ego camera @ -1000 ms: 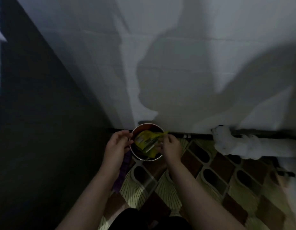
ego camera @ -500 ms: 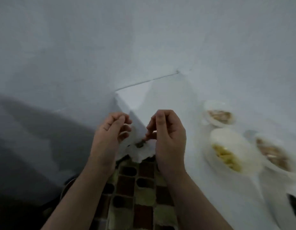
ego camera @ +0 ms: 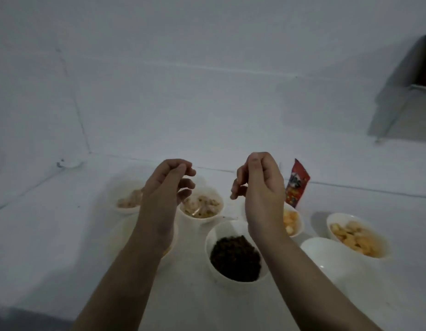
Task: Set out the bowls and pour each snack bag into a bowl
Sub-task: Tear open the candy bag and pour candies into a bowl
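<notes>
Red snack bag (ego camera: 297, 185) stands upright near the counter's back edge, just beyond the right hand (ego camera: 259, 189) — nearer hand by far. Empty bowl (ego camera: 326, 255) front right. Both hands, left hand (ego camera: 165, 187) too, hover with fingers loosely curled, holding nothing.

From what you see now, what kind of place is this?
Probably a plain room at home, with snacks set out on a white surface by a bare white wall. White bowls of snacks, such as the dark one, and a red snack bag suggest this.
</notes>
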A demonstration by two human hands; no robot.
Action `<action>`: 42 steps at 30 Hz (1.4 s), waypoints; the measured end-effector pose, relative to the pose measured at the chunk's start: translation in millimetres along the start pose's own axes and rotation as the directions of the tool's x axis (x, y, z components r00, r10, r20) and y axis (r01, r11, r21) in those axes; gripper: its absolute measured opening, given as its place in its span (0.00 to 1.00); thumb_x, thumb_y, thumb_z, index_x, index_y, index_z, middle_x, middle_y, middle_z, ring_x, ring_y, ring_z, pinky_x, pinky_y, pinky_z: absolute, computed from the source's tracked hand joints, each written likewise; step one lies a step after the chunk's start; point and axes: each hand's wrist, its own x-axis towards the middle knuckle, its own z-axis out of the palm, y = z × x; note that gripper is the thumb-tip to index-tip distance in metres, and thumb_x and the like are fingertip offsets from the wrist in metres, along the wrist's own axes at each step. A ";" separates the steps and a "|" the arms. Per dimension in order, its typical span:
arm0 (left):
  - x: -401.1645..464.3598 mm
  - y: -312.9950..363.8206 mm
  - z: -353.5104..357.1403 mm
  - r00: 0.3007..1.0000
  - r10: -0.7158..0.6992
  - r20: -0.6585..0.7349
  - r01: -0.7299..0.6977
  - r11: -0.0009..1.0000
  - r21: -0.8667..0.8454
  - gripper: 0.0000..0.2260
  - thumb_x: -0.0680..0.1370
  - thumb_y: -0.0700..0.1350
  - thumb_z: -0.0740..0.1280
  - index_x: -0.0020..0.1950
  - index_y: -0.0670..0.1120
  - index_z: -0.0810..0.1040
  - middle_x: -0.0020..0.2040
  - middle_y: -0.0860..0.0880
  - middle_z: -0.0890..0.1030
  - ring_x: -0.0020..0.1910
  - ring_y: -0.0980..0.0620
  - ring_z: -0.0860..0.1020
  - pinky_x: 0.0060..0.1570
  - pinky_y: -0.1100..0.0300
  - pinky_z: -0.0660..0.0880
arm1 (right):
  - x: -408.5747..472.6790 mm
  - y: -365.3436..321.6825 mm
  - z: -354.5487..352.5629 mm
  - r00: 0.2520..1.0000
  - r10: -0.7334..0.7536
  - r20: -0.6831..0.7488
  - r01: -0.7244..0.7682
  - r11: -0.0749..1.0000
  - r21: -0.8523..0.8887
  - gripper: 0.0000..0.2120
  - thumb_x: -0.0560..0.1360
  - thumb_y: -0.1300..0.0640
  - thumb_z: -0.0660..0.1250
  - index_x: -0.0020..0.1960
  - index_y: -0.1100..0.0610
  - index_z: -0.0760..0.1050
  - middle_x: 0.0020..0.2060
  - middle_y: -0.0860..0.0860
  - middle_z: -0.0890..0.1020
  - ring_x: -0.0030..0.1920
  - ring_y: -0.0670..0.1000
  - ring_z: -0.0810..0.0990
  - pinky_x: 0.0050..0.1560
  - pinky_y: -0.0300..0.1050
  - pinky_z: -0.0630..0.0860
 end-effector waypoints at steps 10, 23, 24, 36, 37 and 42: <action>66.7 -107.8 186.0 0.959 -0.249 0.139 0.261 0.962 -0.076 0.07 0.81 0.41 0.61 0.46 0.46 0.77 0.40 0.51 0.79 0.36 0.53 0.74 0.40 0.60 0.71 | 151.5 109.0 -175.0 0.971 -0.031 -0.237 -0.110 0.822 -0.558 0.13 0.82 0.54 0.55 0.42 0.59 0.69 0.34 0.50 0.75 0.33 0.47 0.73 0.35 0.46 0.69; 94.6 -182.2 237.2 0.915 -0.402 -0.034 0.403 0.915 0.030 0.05 0.81 0.44 0.62 0.50 0.45 0.77 0.47 0.47 0.79 0.43 0.51 0.75 0.45 0.57 0.73 | 233.9 200.1 -215.7 0.885 0.464 -0.032 -0.162 0.244 -0.956 0.23 0.82 0.43 0.51 0.58 0.60 0.74 0.51 0.55 0.78 0.49 0.56 0.77 0.45 0.47 0.70; 93.7 -182.8 235.9 0.915 -0.401 -0.039 0.402 0.915 0.044 0.05 0.81 0.44 0.62 0.51 0.45 0.77 0.47 0.47 0.79 0.44 0.51 0.75 0.45 0.57 0.73 | 233.3 203.3 -214.6 0.881 0.473 -0.017 -0.136 0.218 -0.966 0.20 0.83 0.46 0.52 0.57 0.60 0.75 0.51 0.55 0.79 0.48 0.56 0.76 0.44 0.47 0.70; 76.0 -154.1 220.1 0.946 -0.323 -0.019 0.323 0.946 -0.003 0.06 0.80 0.42 0.62 0.46 0.45 0.77 0.41 0.49 0.79 0.37 0.52 0.74 0.39 0.59 0.71 | 192.5 172.0 -225.3 0.988 0.128 -0.088 -0.152 0.675 -0.722 0.17 0.82 0.54 0.54 0.36 0.58 0.63 0.31 0.51 0.73 0.32 0.51 0.70 0.33 0.46 0.66; 71.4 -150.7 220.4 0.951 -0.311 -0.002 0.311 0.950 -0.009 0.06 0.80 0.42 0.62 0.47 0.45 0.77 0.41 0.49 0.79 0.37 0.52 0.74 0.39 0.59 0.71 | 185.4 160.0 -225.1 0.991 0.092 -0.093 -0.130 0.706 -0.696 0.16 0.83 0.54 0.54 0.37 0.58 0.63 0.31 0.51 0.73 0.32 0.51 0.70 0.32 0.46 0.66; 41.5 -132.8 224.5 0.955 -0.269 0.122 0.270 0.963 0.009 0.06 0.80 0.42 0.61 0.47 0.45 0.76 0.40 0.49 0.78 0.37 0.52 0.73 0.39 0.59 0.70 | 133.7 95.6 -232.0 0.987 -0.051 -0.153 -0.052 0.795 -0.605 0.17 0.83 0.53 0.54 0.39 0.59 0.63 0.31 0.50 0.71 0.31 0.47 0.66 0.31 0.44 0.64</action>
